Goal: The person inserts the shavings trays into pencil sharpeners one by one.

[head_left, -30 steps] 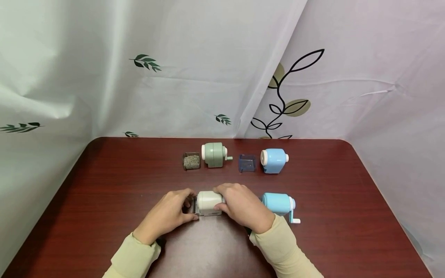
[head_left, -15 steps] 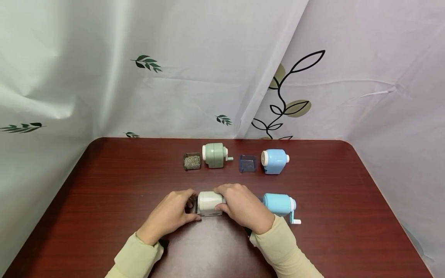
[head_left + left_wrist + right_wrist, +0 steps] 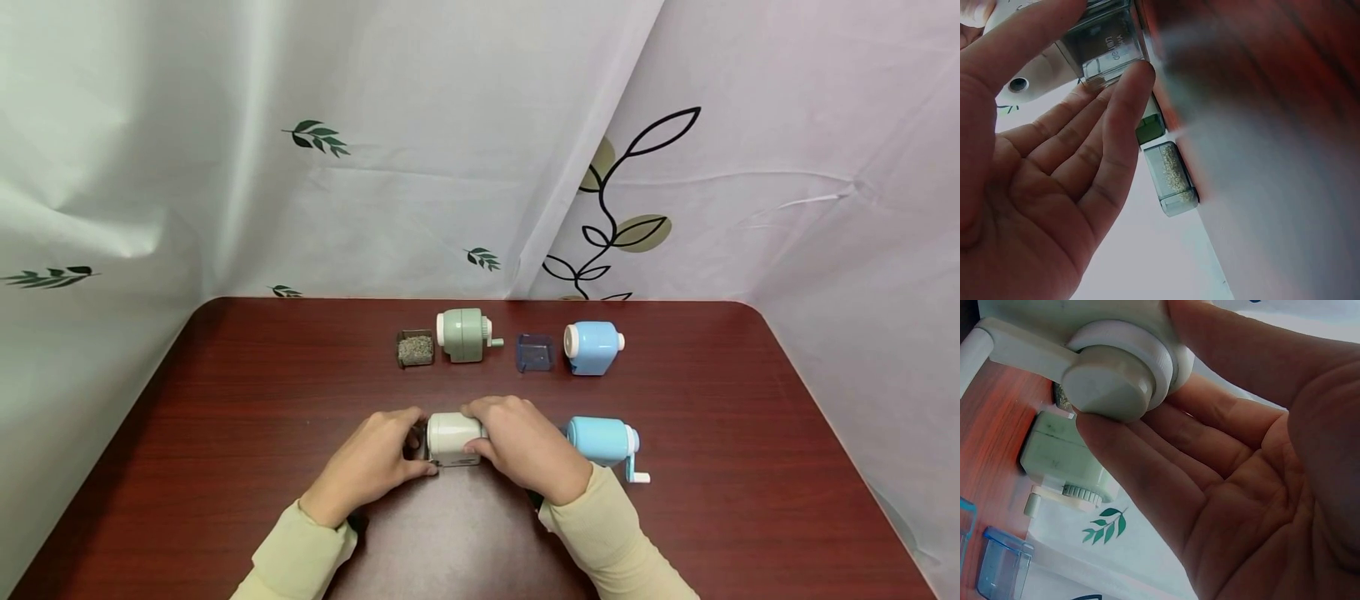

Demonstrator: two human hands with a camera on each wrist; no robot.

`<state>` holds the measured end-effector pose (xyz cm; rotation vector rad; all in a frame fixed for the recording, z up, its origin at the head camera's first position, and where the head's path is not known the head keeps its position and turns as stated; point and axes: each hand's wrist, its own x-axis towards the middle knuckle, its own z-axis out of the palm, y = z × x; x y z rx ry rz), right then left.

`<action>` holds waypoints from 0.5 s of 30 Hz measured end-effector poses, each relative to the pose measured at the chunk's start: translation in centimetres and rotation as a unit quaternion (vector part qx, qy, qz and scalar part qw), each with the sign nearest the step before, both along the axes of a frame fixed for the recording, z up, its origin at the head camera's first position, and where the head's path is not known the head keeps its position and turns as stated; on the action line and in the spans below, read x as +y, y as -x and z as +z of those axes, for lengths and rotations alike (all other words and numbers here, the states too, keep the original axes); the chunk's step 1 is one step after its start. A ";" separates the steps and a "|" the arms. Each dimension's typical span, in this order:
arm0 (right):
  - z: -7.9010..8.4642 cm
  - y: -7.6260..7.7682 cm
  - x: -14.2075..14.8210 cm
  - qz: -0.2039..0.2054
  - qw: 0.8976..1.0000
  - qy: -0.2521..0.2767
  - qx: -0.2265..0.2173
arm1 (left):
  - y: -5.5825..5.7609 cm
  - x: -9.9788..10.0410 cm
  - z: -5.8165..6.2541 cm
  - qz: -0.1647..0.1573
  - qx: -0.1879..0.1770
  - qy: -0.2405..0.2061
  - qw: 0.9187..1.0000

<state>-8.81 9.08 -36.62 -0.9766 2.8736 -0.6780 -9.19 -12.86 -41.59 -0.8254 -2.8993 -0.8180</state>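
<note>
Head view, and we see the left hand (image 3: 371, 458) has just edged toward the cream sharpener (image 3: 453, 433), roughly midway between the tabletop's (image 3: 225, 417) side edges; it pinches the clear tray (image 3: 1107, 47), apparently almost seated, while the right hand (image 3: 521, 442) grips the sharpener's body.

I worked inside a screened-off, studio-like booth; what building stood around it could not be told. Pale, creased sheeting (image 3: 420, 217) rose behind the far edge of my table (image 3: 720, 400) and along both its sides, printed with green leaf sprigs (image 3: 321, 137) and, right of centre, a black-outlined vine (image 3: 611, 204). The tabletop, dark red wood grain with rounded far corners, resembled office furniture. Desk stationery was set out on it: a green sharpener (image 3: 462, 335), a cream sharpener (image 3: 453, 438), a blue sharpener (image 3: 592, 347) and a turquoise sharpener (image 3: 597, 439).
</note>
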 end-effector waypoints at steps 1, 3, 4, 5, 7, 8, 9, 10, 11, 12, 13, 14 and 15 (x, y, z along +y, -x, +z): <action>0.0 0.0 0.0 0.000 1.000 0.000 0.000 | 0.0 0.0 0.0 0.000 0.000 0.001 1.000; 0.0 0.0 0.0 0.000 1.000 0.000 0.001 | 0.0 0.1 0.0 -0.001 0.000 0.002 1.000; 0.0 0.0 0.0 0.001 1.000 0.000 0.002 | 0.0 0.1 0.0 -0.002 0.000 0.003 1.000; 0.0 0.0 0.0 0.001 1.000 0.000 0.002 | 0.0 0.2 0.0 -0.002 0.000 0.003 1.000; 0.0 0.0 0.0 0.001 1.000 -0.001 0.004 | 0.0 0.3 0.0 -0.002 0.001 0.006 1.000; 0.0 0.0 0.0 0.000 1.000 -0.002 0.005 | 0.0 0.3 0.0 -0.002 0.001 0.007 1.000; 0.0 0.0 0.0 0.000 1.000 -0.002 0.005 | 0.0 0.4 0.0 -0.002 0.002 0.008 1.000; 0.0 0.0 0.0 0.000 1.000 -0.002 0.006 | 0.1 0.4 0.0 -0.002 0.002 0.009 1.000; 0.0 -0.1 0.0 -0.001 1.000 -0.002 0.006 | 0.1 0.4 0.0 -0.002 0.002 0.009 1.000; 0.0 -0.1 0.0 -0.001 1.000 -0.002 0.007 | 0.1 0.5 0.0 -0.002 0.003 0.010 1.000; 0.0 -0.1 0.0 0.000 1.000 -0.001 0.007 | 0.1 0.5 0.0 -0.001 0.002 0.010 1.000; 0.0 -0.1 0.0 0.000 1.000 0.000 0.007 | 0.1 0.5 0.0 -0.001 0.002 0.010 1.000; 0.0 -0.1 0.0 0.000 1.000 0.000 0.007 | 0.1 0.5 0.0 -0.001 0.002 0.010 1.000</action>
